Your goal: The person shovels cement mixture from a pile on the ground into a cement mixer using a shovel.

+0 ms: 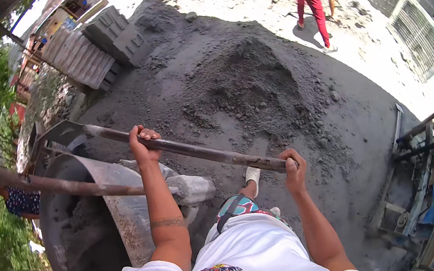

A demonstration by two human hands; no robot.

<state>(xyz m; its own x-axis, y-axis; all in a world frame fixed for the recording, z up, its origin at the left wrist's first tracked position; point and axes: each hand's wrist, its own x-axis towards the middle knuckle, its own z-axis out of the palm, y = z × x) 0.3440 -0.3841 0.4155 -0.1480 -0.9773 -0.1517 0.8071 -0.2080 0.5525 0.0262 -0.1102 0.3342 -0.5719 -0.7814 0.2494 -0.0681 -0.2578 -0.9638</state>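
Note:
A long-handled shovel [202, 152] slants across in front of me, its blade [61, 129] at the far left beside the upper rim of a round metal mixer drum [126, 206]. My left hand [144, 141] is wrapped round the shaft nearer the blade. Around the grip end at the right, my right hand [294, 169] is closed. Grey mix lies inside the drum's open mouth. Whether the blade carries anything is hard to make out. Ahead of the shovel rises a heap of grey sand and gravel [254, 81].
A rusty bar [48, 183] crosses above the drum. Stacked concrete blocks [113, 35] stand far left. Farther off, a person in red trousers [312, 4] bends over bright ground. Metal frames and boards [428, 176] lie at right; a metal grille [420, 35] leans near a block wall.

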